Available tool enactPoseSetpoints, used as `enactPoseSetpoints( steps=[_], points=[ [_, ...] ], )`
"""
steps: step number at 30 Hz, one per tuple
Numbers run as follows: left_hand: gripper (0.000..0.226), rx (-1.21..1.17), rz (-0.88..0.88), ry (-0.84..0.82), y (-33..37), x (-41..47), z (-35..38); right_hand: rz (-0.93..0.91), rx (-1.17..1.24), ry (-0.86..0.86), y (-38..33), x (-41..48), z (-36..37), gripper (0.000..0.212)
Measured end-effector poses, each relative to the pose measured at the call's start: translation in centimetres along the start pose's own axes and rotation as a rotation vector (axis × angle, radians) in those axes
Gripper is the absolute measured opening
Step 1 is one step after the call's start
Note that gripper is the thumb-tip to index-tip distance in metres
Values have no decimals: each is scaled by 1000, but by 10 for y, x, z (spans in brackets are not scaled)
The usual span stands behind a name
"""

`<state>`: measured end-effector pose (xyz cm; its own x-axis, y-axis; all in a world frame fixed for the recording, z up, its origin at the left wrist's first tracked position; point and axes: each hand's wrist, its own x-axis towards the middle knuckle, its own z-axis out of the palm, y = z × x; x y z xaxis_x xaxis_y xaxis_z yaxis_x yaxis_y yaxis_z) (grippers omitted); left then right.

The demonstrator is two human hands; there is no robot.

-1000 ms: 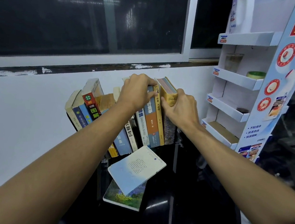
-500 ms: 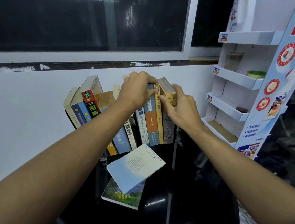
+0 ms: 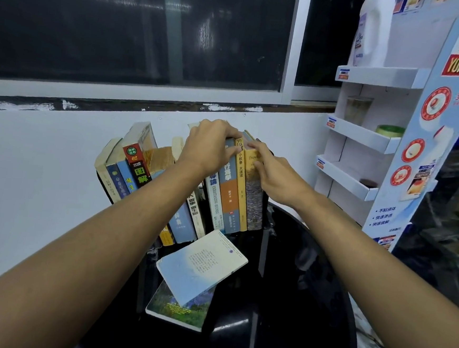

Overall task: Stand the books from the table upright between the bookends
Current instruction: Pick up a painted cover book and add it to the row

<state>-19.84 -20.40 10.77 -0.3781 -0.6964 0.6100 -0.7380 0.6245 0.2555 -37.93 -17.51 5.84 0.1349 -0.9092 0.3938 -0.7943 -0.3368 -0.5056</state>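
Observation:
Several books (image 3: 229, 190) stand in a row against the white wall, the left ones leaning left. My left hand (image 3: 208, 144) rests on the tops of the middle books, fingers curled over them. My right hand (image 3: 271, 174) presses on the rightmost yellow book (image 3: 252, 164), fingers spread along its spine. A black bookend (image 3: 265, 204) shows just right of that book, mostly hidden by my hand. Two books lie flat on the black table (image 3: 295, 302): a pale blue book (image 3: 202, 265) on top of a green landscape book (image 3: 176, 307).
A white cardboard display stand (image 3: 389, 148) with tiered shelves stands close on the right; it holds a cup (image 3: 358, 108) and a green tape roll (image 3: 389, 130). A dark window runs above the wall. The round table's edge curves at the right.
My right hand has slid from the side of the yellow book onto its spine, and the rightmost books stand straighter. My left hand stays on the book tops.

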Motion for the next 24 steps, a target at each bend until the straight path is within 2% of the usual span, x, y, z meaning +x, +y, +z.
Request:
enactPoseSetpoints(
  steps=[13, 20, 24],
  points=[
    [33, -5, -17, -31, 2, -1, -4, 30, 22, 0, 0, 4, -1, 43],
    [34, -77, 49, -117, 6, -19, -19, 30, 8, -101, -10, -8, -12, 59],
    [39, -124, 116, -105, 5, -48, -27, -17, -113, 12, -19, -27, -20, 54]
  ],
)
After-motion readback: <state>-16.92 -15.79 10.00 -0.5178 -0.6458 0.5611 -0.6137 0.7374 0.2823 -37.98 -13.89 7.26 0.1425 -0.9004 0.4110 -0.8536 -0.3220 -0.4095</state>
